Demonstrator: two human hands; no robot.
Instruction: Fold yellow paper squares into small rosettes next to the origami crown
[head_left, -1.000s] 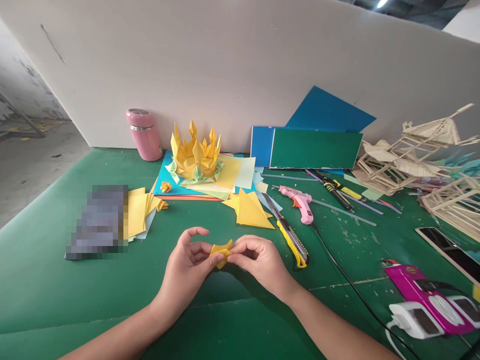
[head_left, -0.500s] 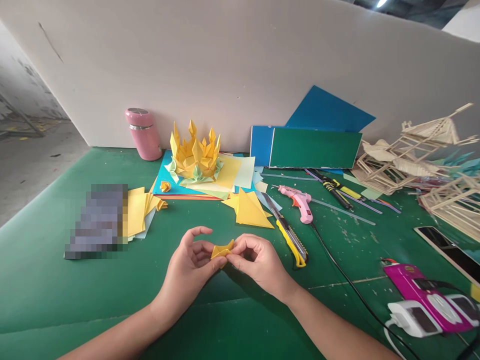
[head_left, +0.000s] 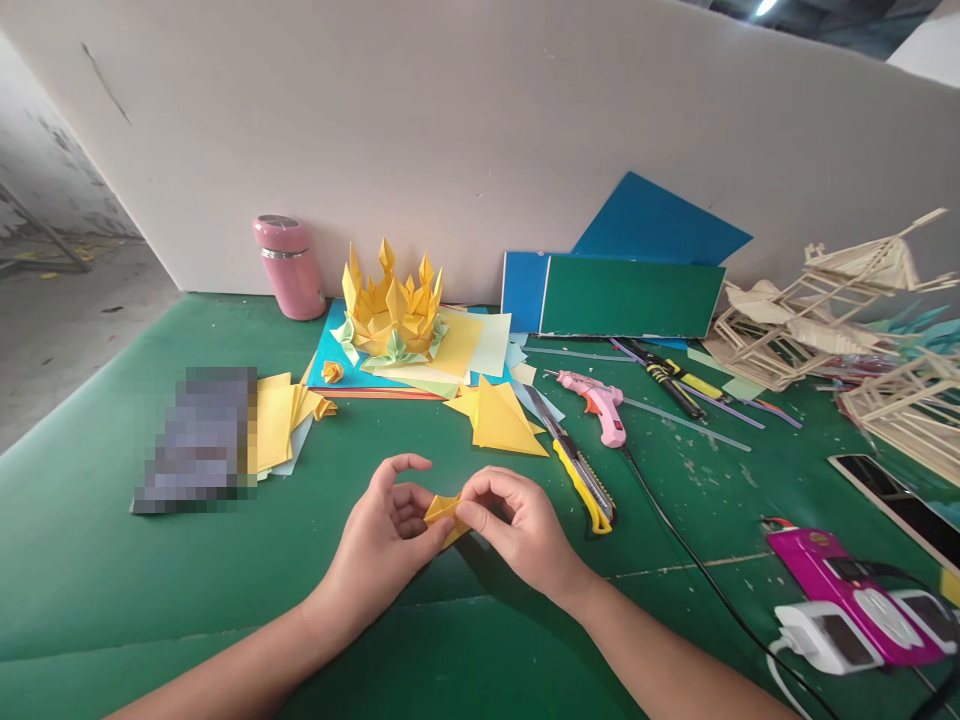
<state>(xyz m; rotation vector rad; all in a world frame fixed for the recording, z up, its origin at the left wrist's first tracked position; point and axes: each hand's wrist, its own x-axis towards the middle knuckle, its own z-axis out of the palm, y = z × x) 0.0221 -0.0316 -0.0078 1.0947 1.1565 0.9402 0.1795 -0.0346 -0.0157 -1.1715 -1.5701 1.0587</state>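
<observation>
A small folded yellow paper piece [head_left: 442,512] is held between both hands just above the green table [head_left: 112,580]. My left hand [head_left: 386,545] pinches its left side with thumb and fingers, the index finger curled above. My right hand [head_left: 517,535] pinches its right end with thumb and forefinger. Behind the hands lies a folded yellow triangle [head_left: 499,418]. Further back a yellow origami crown [head_left: 390,308] stands on coloured paper sheets [head_left: 337,360].
A yellow utility knife [head_left: 581,470] lies right of my right hand, beside a pink glue gun [head_left: 600,405] with a black cable. A pink flask [head_left: 289,268], yellow sheets [head_left: 277,420], blue and green boards [head_left: 630,295], stick models [head_left: 825,310] and a magenta power strip [head_left: 847,595] surround the area.
Both hands stayed in place and shifted their fingers a little; the yellow piece has turned and flattened slightly between them.
</observation>
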